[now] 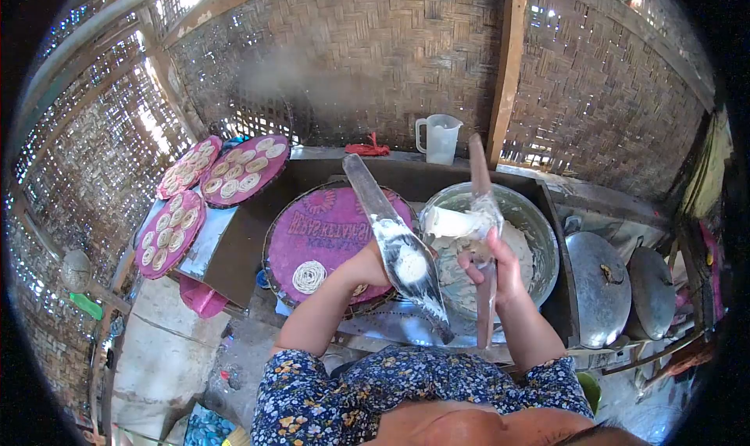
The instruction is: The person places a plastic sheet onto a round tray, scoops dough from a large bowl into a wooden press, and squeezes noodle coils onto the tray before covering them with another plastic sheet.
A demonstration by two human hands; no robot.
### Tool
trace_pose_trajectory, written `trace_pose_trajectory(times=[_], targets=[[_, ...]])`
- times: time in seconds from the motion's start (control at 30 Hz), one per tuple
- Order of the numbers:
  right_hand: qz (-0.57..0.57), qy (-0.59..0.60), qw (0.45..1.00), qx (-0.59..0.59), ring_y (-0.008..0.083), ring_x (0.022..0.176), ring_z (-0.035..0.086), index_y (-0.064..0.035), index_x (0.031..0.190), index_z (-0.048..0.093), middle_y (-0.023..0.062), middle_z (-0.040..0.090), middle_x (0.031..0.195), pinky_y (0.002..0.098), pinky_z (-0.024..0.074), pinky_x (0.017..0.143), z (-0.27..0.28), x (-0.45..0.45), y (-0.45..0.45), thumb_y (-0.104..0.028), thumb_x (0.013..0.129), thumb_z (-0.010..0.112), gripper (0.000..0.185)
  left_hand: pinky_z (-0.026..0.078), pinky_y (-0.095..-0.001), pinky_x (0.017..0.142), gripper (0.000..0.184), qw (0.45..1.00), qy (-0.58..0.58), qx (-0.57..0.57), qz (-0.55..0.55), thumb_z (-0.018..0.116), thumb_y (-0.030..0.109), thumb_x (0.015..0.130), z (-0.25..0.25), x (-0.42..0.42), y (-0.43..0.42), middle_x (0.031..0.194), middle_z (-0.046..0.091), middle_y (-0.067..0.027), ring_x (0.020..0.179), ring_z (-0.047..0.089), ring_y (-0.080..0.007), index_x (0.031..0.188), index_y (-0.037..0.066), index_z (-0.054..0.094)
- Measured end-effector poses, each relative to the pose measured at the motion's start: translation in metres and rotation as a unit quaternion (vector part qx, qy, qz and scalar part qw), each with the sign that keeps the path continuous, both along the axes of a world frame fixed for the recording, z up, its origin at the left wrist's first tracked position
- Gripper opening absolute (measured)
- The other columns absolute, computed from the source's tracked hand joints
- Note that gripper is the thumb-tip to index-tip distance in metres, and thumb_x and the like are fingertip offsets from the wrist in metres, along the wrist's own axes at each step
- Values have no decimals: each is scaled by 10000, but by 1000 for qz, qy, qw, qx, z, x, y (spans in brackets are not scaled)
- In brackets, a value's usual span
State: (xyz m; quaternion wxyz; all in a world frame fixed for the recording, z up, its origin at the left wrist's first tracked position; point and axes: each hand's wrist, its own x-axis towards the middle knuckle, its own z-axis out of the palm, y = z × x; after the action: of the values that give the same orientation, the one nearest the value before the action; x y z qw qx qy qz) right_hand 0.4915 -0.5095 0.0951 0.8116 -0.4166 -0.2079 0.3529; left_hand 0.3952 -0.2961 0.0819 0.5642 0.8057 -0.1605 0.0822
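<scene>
My left hand [372, 266] is closed around the middle of a long wooden press piece [409, 263], dark and smeared with white dough, a round patch of dough at its centre. Its fingers are mostly hidden behind the wood. My right hand [506, 272] grips a wooden press plunger [484, 294], a long bar with a white, dough-coated cylinder [451, 223] sticking out to the left. Under that hand stands a large metal basin [551, 251] with pale, sticky dough [519, 252]. Below my left hand lies a round pink-covered tray [293, 239] with a coiled dough round [309, 276].
Several smaller pink trays [191, 260] of dough coils stand at the left. A clear plastic jug [443, 140] and a red plastic bag [368, 147] sit on the back ledge. Metal lids [597, 294] lean at the right. Woven bamboo walls [375, 63] enclose the workspace.
</scene>
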Motion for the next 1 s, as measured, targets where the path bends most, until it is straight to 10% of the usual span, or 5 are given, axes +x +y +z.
trace_pose_trajectory(times=[0.23, 0.37, 0.5, 0.9, 1.0], targets=[[-24, -282, 954, -99, 217, 786, 575, -169, 1403, -26, 151, 448, 1165, 271, 485, 544, 22, -20, 1, -199, 721, 684, 985, 452, -324, 780, 420, 978, -101, 127, 131, 775, 170, 540, 11, -15, 16, 886, 608, -89, 833, 585, -215, 904, 55, 600], [-89, -598, 774, -189, 362, 1103, 463, -59, 1389, 108, 220, 348, 1283, 417, 390, 915, 27, -20, 10, -167, 644, 741, 983, 478, -351, 724, 369, 965, -35, 172, 196, 748, 246, 556, 19, -29, 19, 806, 623, -110, 777, 609, -268, 862, 78, 629], [-128, -738, 655, -106, 413, 1039, 488, -98, 1332, 273, 243, 362, 1227, 431, 479, 784, 47, -36, 28, -241, 607, 775, 893, 483, -369, 696, 370, 943, -98, 237, 210, 738, 307, 543, 27, -33, 33, 790, 621, -110, 755, 604, -293, 831, 100, 633], [-65, -720, 676, -146, 368, 1056, 484, -70, 1347, 228, 240, 323, 1232, 387, 443, 846, 32, -43, 91, -230, 611, 773, 929, 474, -376, 727, 350, 924, -93, 260, 263, 693, 338, 591, 3, -26, 69, 816, 612, -115, 811, 586, -311, 839, 109, 599], [183, -367, 885, -219, 311, 1041, 503, 10, 1322, 253, 200, 423, 1202, 385, 396, 903, 23, -10, 82, -351, 564, 779, 991, 460, -364, 773, 454, 933, -131, 198, 270, 708, 333, 595, 7, -21, 78, 919, 600, -127, 891, 575, -294, 941, 79, 557]])
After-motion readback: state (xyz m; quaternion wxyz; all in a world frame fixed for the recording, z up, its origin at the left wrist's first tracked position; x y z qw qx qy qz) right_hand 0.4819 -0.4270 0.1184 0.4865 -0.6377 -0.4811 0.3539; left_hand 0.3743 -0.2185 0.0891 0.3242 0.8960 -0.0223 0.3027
